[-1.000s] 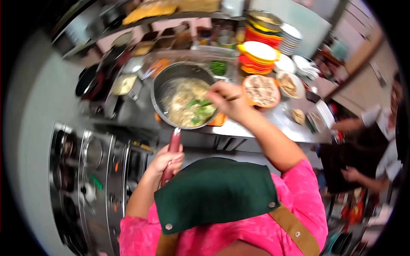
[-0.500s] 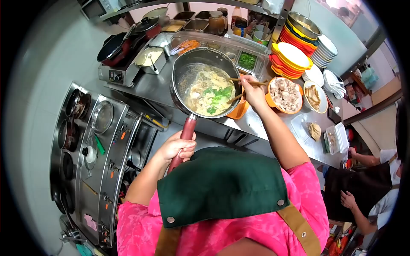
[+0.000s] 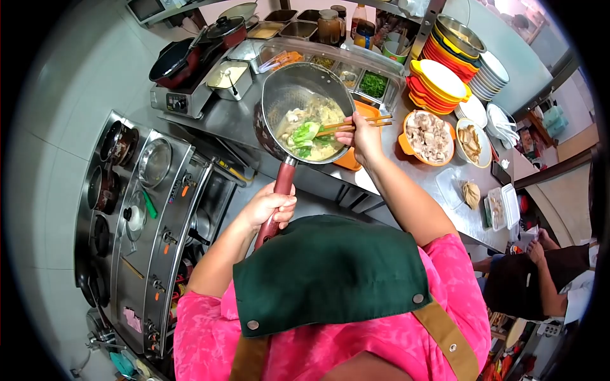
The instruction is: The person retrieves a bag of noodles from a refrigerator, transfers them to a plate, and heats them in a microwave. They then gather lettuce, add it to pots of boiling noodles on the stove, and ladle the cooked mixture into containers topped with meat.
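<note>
My left hand is wrapped round the red handle of a deep dark pot, which is tilted above the steel counter. Inside the pot are broth, pale food and green leaves. My right hand holds wooden chopsticks over the pot's right rim. Their tips are at the leaves. Partly behind the pot and my right hand is an orange dish. Right of that hand stands an orange bowl of pale meat pieces.
A bowl of brown slices and stacked colourful bowls stand at the right. Condiment trays line the counter's back. Pots sit on a burner at the left. A co-worker in a dark apron stands at the lower right.
The chopsticks have come together and swung leftward to the leaves, which are now bunched near the pot's lower middle. The pot is tilted more. The co-worker's hands have moved together.
</note>
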Demonstrator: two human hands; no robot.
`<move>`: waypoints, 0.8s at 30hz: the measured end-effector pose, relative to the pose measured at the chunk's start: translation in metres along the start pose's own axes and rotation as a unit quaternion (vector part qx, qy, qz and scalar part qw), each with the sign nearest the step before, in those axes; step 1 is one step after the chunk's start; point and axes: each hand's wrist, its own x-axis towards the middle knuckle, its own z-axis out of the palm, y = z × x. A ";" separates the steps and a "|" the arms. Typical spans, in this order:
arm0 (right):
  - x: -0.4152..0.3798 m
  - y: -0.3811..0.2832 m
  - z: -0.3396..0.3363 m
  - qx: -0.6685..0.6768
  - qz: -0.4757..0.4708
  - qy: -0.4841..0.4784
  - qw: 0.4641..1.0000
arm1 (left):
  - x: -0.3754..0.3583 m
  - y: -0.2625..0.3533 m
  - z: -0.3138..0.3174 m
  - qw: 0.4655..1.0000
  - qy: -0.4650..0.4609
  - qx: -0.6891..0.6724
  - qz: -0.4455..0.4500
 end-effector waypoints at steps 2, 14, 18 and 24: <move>0.000 -0.006 0.002 0.067 0.057 0.011 0.996 | 0.003 -0.001 0.001 1.000 0.000 0.002 0.009; 0.022 -0.045 -0.006 0.196 0.061 0.024 0.978 | 0.031 -0.001 -0.002 0.998 -0.004 -0.028 0.064; 0.031 -0.063 -0.009 0.223 0.037 0.034 0.974 | 0.041 0.001 -0.002 0.998 0.013 -0.008 0.069; 0.038 -0.093 -0.020 0.242 0.002 0.056 0.969 | 0.053 0.003 -0.003 0.996 0.030 0.007 0.078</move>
